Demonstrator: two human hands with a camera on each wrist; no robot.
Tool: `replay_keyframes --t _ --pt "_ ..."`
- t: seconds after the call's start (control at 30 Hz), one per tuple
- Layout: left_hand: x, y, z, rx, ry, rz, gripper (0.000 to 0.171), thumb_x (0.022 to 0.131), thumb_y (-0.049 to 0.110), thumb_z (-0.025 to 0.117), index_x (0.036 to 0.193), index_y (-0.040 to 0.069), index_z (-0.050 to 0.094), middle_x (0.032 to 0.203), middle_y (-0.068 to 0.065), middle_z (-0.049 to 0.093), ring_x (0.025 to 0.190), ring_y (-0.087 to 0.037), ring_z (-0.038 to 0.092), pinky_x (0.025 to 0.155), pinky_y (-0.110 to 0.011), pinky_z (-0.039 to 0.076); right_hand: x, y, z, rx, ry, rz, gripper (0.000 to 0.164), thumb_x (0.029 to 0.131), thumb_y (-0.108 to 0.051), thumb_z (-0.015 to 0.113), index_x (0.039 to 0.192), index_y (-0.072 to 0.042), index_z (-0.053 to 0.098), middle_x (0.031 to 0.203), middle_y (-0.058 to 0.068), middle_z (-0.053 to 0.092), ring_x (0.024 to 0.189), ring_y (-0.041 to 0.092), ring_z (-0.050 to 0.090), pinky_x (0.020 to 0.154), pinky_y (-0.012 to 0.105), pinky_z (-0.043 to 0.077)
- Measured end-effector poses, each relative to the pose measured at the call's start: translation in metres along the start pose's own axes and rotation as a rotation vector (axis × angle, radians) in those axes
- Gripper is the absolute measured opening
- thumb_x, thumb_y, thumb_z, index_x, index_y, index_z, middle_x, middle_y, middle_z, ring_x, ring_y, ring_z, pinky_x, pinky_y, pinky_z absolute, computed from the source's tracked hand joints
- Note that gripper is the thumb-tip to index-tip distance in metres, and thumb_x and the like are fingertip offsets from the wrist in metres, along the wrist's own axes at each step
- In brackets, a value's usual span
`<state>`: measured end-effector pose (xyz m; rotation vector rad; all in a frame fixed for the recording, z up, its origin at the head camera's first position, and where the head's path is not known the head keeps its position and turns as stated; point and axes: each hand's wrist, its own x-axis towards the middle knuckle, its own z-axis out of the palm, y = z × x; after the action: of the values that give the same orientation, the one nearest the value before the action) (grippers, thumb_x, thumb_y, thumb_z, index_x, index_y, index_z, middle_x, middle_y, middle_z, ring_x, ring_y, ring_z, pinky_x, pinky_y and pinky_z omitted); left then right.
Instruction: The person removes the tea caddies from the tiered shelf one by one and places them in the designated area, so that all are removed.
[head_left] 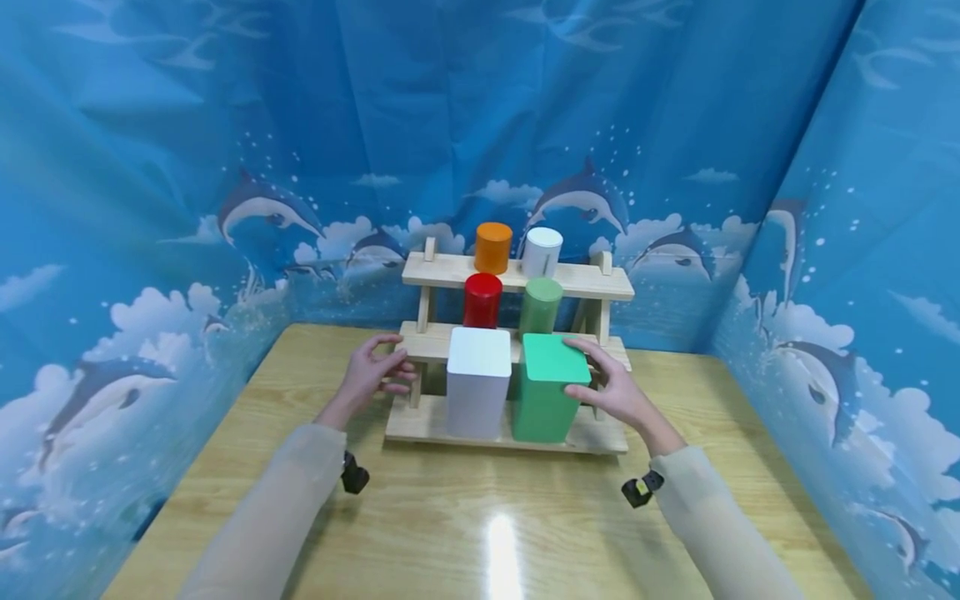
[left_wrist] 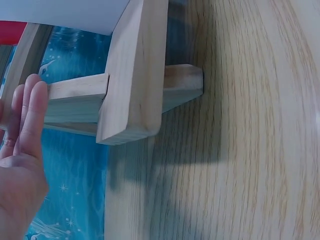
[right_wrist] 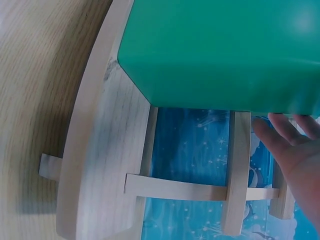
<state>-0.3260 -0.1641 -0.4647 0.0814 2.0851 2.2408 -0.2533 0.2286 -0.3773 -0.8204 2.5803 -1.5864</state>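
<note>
A three-tier wooden display rack (head_left: pixel 427 429) stands on the table. On its bottom tier sit a white box (head_left: pixel 478 392) and, to the right, a green box (head_left: pixel 551 396), both upright. My right hand (head_left: pixel 617 387) is at the green box's upper right side, fingertips by its edge and thumb lower toward the front; the right wrist view shows the fingers extended, not wrapped around it. Beside the rack's left end, my left hand (head_left: pixel 372 373) has its fingers extended next to the middle tier. Whether they touch the wood I cannot tell. It holds nothing.
A red cylinder (head_left: pixel 482 300) and a light green cylinder (head_left: pixel 541 307) stand on the middle tier. Above them, an orange cylinder (head_left: pixel 492 248) and a white cylinder (head_left: pixel 542 252) are on the top tier. A blue dolphin-print curtain (head_left: pixel 450 100) encloses the wooden table (head_left: pixel 420 525).
</note>
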Motion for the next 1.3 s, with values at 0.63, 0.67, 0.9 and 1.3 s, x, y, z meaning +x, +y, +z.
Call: replay_keyframes --t 0.63,0.67,0.9,1.3 --pt "-0.001 -0.001 0.005 -0.019 0.029 -0.049 0.046 0.090 0.027 0.063 0.130 0.013 0.045 0.109 -0.026 0.061 0.081 -0.029 0.068 0.069 -0.045 0.057 -0.019 0.001 0.011 0.077 0.193 -0.035 0.058 0.080 0.002 0.070 0.133 0.001 0.045 0.142 0.021 0.032 0.113 0.014 0.048 0.081 0.025 0.052" --pt "-0.001 0.000 0.005 -0.026 0.028 -0.056 0.046 0.090 0.026 0.062 0.131 0.013 0.045 0.110 -0.026 0.061 0.082 -0.030 0.067 0.069 -0.046 0.057 -0.021 0.001 0.011 0.082 0.205 -0.041 0.058 0.080 0.004 0.069 0.132 0.002 0.045 0.141 0.021 0.033 0.113 0.011 0.048 0.082 0.024 0.052" --pt "-0.009 0.016 0.007 -0.047 -0.007 -0.083 0.047 0.093 0.022 0.058 0.137 0.014 0.043 0.120 -0.031 0.053 0.095 -0.041 0.061 0.077 -0.051 0.054 -0.031 0.012 0.006 0.123 0.247 -0.112 0.059 0.076 0.014 0.068 0.129 0.004 0.046 0.137 0.019 0.037 0.111 0.012 0.050 0.077 0.025 0.055" --pt "0.003 0.001 0.006 -0.100 -0.044 -0.090 0.049 0.094 0.024 0.056 0.140 0.023 0.041 0.116 -0.030 0.056 0.083 -0.027 0.067 0.072 -0.046 0.056 -0.058 0.015 0.004 0.151 0.218 -0.211 0.059 0.073 0.013 0.069 0.127 0.007 0.046 0.134 0.019 0.041 0.115 0.016 0.050 0.077 0.027 0.055"
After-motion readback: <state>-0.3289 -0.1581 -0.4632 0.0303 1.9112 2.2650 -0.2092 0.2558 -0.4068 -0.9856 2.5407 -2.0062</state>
